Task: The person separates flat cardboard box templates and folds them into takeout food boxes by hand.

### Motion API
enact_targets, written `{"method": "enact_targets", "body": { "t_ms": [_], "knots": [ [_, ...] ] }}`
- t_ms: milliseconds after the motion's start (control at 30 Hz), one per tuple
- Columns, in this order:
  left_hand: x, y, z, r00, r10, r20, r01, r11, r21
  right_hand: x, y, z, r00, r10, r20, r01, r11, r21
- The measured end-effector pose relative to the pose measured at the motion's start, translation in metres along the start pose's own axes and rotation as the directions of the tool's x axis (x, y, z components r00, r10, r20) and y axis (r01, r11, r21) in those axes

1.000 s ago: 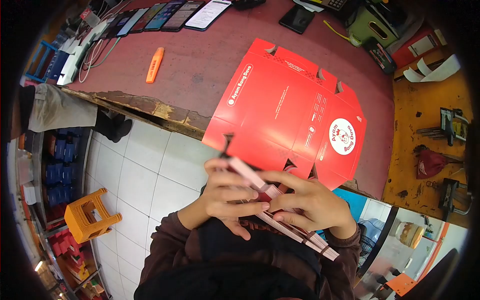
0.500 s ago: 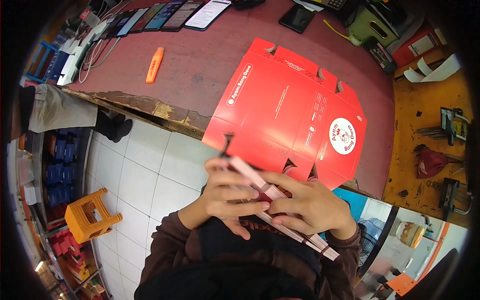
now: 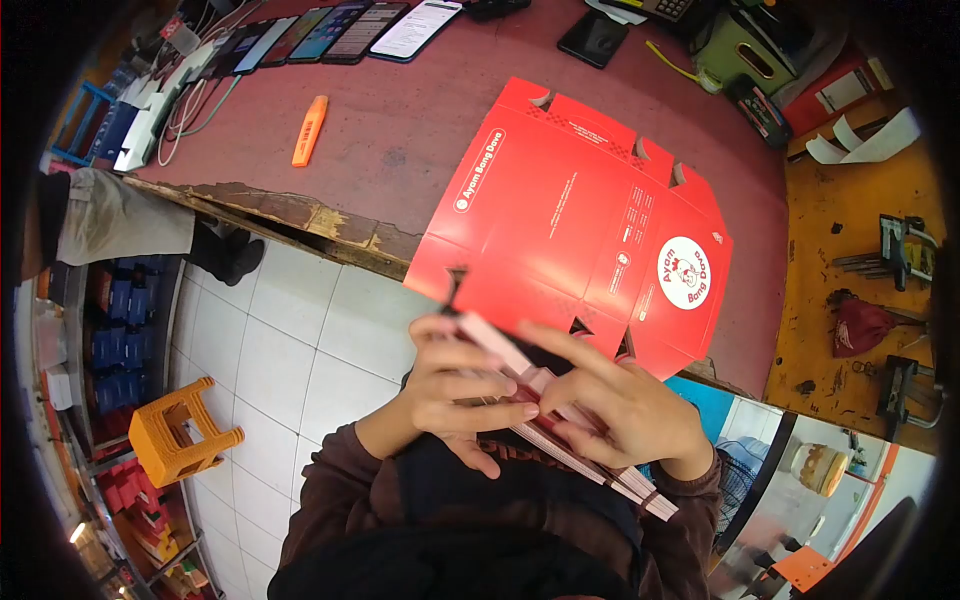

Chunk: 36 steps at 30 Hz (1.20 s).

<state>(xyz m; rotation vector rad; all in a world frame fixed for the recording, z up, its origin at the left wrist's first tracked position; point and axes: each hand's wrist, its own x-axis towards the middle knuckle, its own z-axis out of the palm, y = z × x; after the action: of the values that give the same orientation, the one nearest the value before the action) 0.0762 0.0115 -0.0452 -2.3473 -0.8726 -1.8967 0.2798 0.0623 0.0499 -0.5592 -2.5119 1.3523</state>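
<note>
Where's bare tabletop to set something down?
Widest: red tabletop between the orange highlighter and the flattened Ayam Bang Dava box, below smartphone row. Narrower: strip between the box's right edge and the yellow wooden surface. Crowded: upper right around the green container; below the box, where left hand and right hand handle the banded paper stack.

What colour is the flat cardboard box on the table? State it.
Red with white print; the flat cardboard box shows best in the head view.

A flat red box sheet [image 3: 560, 220] lies on the dark red counter [image 3: 400, 190]. From it, an orange marker [image 3: 310, 131] is toward ten o'clock, a black phone [image 3: 593, 38] at twelve.
</note>
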Motion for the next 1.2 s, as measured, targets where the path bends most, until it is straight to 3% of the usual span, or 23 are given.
{"method": "enact_targets", "body": {
  "t_ms": [100, 200, 667, 1100, 1200],
  "knots": [
    [0.002, -0.001, -0.001, 1.000, 0.010, 0.019, -0.010, 1.000, 0.014, -0.001, -0.005, -0.003, 0.994, 0.096, -0.056, -0.098, 0.994, -0.037],
    [0.001, 0.000, 0.000, 1.000, 0.003, 0.022, -0.003, 1.000, 0.014, -0.002, -0.001, -0.001, 1.000, -0.014, 0.017, 0.017, 0.989, -0.150],
    [0.001, -0.001, 0.000, 1.000, -0.001, 0.022, 0.001, 1.000, 0.017, 0.001, 0.010, 0.000, 0.995, -0.098, 0.032, 0.097, 0.995, 0.011],
    [0.002, 0.000, 0.000, 1.000, -0.017, -0.004, 0.017, 1.000, -0.024, -0.001, 0.015, 0.002, 0.994, -0.082, 0.068, 0.078, 0.995, 0.065],
    [0.002, 0.000, 0.001, 1.000, -0.011, -0.013, 0.011, 1.000, -0.024, -0.001, 0.007, 0.002, 0.990, -0.032, -0.137, 0.047, 0.993, 0.112]
  ]
}}
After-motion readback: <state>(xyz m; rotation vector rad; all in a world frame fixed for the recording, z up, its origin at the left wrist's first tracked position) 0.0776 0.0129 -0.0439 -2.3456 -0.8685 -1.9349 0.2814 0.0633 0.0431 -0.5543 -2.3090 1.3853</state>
